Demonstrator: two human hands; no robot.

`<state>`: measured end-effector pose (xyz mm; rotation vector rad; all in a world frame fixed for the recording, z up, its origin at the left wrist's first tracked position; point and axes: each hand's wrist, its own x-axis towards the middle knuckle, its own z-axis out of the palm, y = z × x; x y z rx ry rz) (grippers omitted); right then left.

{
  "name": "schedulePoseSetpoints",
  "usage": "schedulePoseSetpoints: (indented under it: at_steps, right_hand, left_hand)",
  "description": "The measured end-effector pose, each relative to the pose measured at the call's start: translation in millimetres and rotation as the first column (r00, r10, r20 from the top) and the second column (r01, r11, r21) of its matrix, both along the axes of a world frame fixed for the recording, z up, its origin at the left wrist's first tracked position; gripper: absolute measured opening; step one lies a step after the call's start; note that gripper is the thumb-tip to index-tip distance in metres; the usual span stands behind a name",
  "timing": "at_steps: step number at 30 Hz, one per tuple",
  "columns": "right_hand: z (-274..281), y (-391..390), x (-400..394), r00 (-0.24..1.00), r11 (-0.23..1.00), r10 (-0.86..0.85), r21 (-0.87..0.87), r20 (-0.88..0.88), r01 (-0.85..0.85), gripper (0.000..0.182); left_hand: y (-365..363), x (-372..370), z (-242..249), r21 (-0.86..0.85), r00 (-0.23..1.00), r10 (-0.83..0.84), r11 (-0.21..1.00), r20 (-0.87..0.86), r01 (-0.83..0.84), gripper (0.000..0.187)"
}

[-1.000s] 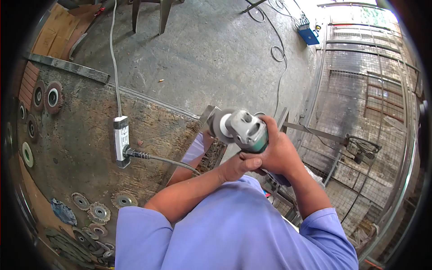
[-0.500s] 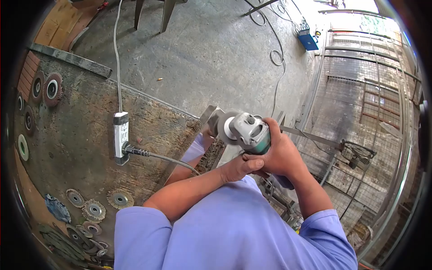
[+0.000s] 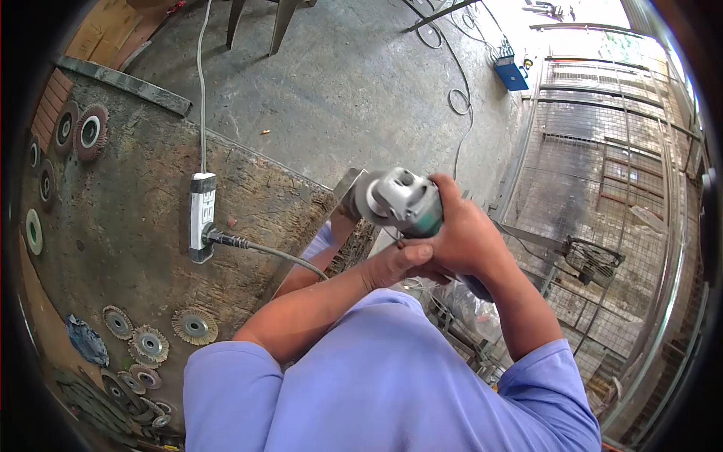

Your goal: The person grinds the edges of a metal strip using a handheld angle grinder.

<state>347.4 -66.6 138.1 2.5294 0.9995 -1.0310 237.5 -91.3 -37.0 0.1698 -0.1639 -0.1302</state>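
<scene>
An angle grinder (image 3: 410, 203) with a grey metal head and green body is held in both hands in front of my chest. My right hand (image 3: 471, 237) wraps round the body, thumb side up. My left hand (image 3: 403, 265) grips it from below, near the right wrist. The grinder's blurred disc (image 3: 369, 197) is at the end of a shiny, mirror-like metal piece (image 3: 309, 252) lying along the bench edge; whether they touch is unclear. The metal reflects the shirt and arm.
A wooden bench (image 3: 128, 226) holds a power strip (image 3: 202, 218) with a plugged-in cable, several abrasive discs (image 3: 196, 325) and a blue cloth (image 3: 86, 340). A blue box (image 3: 511, 74) sits on the floor. Metal mesh frames (image 3: 587, 181) stand at right.
The grinder and both hands have shifted slightly up and left, and the grinder head has tilted. The whole view has moved a little.
</scene>
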Motion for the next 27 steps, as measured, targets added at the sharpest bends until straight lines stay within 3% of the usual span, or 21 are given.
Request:
schedulePoseSetpoints:
  at_steps: [3, 8, 12, 15, 16, 19, 22, 25, 27]
  right_hand:
    - [3.3, 13.5, -5.2, 0.999, 0.999, 0.035, -0.010, -0.016, -0.035, 0.096]
    - [5.2, -0.5, -0.2, 0.999, 1.000, -0.027, 0.014, 0.024, 0.027, 0.095]
    - [2.3, 17.0, -2.7, 0.999, 0.999, 0.045, 0.001, 0.026, -0.045, 0.093]
    - [3.3, 20.8, -6.4, 1.000, 1.000, 0.014, 0.006, 0.004, -0.014, 0.092]
    - [0.0, 9.4, -1.8, 1.000, 0.999, -0.016, 0.034, -0.006, 0.017, 0.092]
    - [4.5, 1.9, -2.8, 1.000, 1.000, -0.013, 0.002, 0.024, 0.013, 0.093]
    - [-3.2, 5.2, -3.0, 1.000, 0.996, -0.005, 0.092, 0.001, 0.005, 0.095]
    - [6.4, 20.8, -7.6, 0.999, 1.000, -0.022, 0.009, -0.028, 0.022, 0.097]
    - [-3.5, -6.7, -1.2, 0.997, 0.997, -0.071, 0.029, -0.042, 0.073, 0.100]
  left_hand:
    - [3.4, -1.8, 0.3, -0.040, 0.995, 0.100, 0.994, 0.000, -0.100, 0.089]
    - [-2.0, 6.1, 3.8, -0.062, 1.000, -0.007, 0.998, 0.029, 0.009, 0.085]
    - [11.9, 1.2, 0.4, -0.025, 0.994, 0.113, 0.993, -0.005, -0.113, 0.084]
    - [16.8, 0.3, 2.5, -0.028, 0.995, 0.097, 0.995, -0.007, -0.097, 0.085]
    - [13.0, 1.1, -2.1, 0.031, 0.999, 0.040, 0.999, 0.017, -0.040, 0.094]
    - [-0.9, -4.4, 12.5, -0.023, 0.997, 0.044, 0.999, -0.065, -0.046, 0.080]
    - [6.8, -1.3, -0.4, 0.022, 0.994, 0.100, 0.995, -0.051, -0.099, 0.080]
    - [10.4, -1.9, -0.5, 0.016, 0.991, 0.127, 0.992, -0.043, -0.127, 0.079]
    - [-2.5, -3.9, -1.9, 0.070, 0.998, 0.035, 0.997, -0.048, -0.032, 0.092]
